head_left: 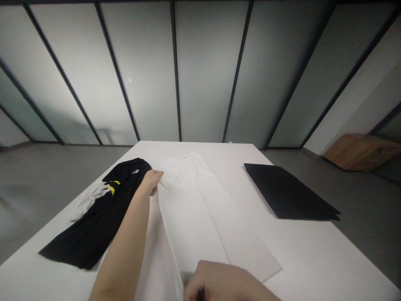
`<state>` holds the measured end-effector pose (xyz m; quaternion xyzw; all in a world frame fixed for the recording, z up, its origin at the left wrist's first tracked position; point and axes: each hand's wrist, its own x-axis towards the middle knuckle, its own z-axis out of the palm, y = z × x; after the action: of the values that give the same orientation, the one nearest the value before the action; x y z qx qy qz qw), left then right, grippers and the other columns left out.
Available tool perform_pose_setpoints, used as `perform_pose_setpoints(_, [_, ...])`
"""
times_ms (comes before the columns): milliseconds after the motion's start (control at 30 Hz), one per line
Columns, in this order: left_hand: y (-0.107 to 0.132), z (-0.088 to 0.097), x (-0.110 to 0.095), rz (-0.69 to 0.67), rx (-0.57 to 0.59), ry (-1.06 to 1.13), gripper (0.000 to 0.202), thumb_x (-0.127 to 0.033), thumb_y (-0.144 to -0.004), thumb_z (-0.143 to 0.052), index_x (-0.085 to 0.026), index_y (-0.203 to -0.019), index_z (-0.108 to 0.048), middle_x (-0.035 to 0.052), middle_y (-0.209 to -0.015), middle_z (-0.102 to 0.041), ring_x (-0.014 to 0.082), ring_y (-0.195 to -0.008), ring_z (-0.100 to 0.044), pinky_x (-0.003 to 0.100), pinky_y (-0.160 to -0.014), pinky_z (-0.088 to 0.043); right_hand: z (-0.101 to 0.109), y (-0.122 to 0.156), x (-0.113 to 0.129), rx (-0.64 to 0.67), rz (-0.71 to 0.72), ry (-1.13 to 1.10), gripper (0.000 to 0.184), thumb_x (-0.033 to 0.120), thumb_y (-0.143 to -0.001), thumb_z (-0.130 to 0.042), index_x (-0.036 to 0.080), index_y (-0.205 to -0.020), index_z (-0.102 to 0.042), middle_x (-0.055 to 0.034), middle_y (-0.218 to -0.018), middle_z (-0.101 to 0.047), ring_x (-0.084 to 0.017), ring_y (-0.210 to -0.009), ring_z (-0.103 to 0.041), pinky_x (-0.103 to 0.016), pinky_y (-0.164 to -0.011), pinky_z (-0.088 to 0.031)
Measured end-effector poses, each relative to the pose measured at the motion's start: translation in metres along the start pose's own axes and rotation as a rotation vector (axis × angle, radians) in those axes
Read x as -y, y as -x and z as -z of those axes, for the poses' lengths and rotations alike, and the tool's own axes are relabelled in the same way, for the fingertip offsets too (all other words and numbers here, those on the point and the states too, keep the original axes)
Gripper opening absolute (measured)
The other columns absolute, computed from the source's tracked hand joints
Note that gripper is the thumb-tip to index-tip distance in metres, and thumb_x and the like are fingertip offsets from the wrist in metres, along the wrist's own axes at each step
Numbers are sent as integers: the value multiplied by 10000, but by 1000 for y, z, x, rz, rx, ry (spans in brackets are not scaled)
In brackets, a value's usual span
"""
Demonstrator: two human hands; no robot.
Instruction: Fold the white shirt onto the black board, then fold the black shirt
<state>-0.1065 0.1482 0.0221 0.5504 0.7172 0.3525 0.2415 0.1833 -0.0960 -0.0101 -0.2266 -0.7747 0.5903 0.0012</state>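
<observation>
— Where do the white trousers [200, 209] lie?

— Flat in the middle of the white table [313, 259], waist toward 12 o'clock and legs running down toward 6, one leg on top of the other.

— And the hands?

— The left hand [152, 180] reaches out to about 11 o'clock and sits on the hip edge near the waist. Its fingers are curled over the cloth and look closed on that edge. The right hand [219, 282] is low at 6 o'clock, on the same long edge near the hems. The frame cuts it off, so it is impossible to say whether it pinches the fabric or only presses on it.

— Why one hand at each end?

— Probably to keep the whole side of the trousers straight and taut.

— What else is on the table?

— A black garment [94, 225] with yellow and white stripes lies loosely at 9 o'clock, just beside the left forearm. A folded black cloth [288, 192] sits at 2 o'clock, well apart from the trousers.
</observation>
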Motion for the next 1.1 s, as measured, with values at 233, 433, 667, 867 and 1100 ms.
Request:
perform_pose_setpoints(233, [18, -70, -27, -136, 101, 81, 515, -397, -1026, -494, -127, -1446, -621, 127, -1118, -774, 210, -863, -720, 316, -791, -574, 52, 65, -8, 58, -410, -310, 286, 429, -754, -839, 166, -852, -782, 19, -707, -696, -85, -558, -576, -165, -511, -420])
perform_pose_setpoints(433, [45, -116, -23, -322, 200, -108, 465, -163, -951, -561, -188, -1397, -692, 134, -1255, -701, 228, -1091, -686, 359, -1083, -479, 54, 67, -24, -97, -467, -237, 355, 296, -766, -772, 172, -1097, -807, 30, -659, -679, -87, -492, -552, -167, -466, -414])
perform_pose_setpoints(667, [43, -115, -23, -373, 237, -346, 357, -101, -947, -511, -181, -1191, -759, 148, -1135, -712, 253, -1111, -681, 348, -1045, -467, 42, 54, -21, -111, -485, -153, 268, 262, -710, -802, 169, -960, -828, 29, -660, -679, -99, -528, -612, -164, -465, -414])
perform_pose_setpoints(867, [45, -113, -32, -389, 209, -388, 312, -145, -1011, -447, -187, -1152, -722, 132, -1135, -744, 247, -1084, -687, 337, -964, -488, 41, 54, -23, -57, -493, -208, 228, 267, -693, -802, 174, -902, -808, 35, -638, -683, -111, -537, -612, -173, -477, -432])
perform_pose_setpoints(1100, [51, -124, -42, -415, 159, -354, 314, -154, -1031, -436, -196, -1173, -713, 121, -1160, -750, 244, -1115, -684, 344, -982, -487, 51, 61, -25, -14, -442, -242, 226, 295, -661, -827, 170, -848, -802, 41, -651, -689, -109, -580, -624, -184, -547, -459])
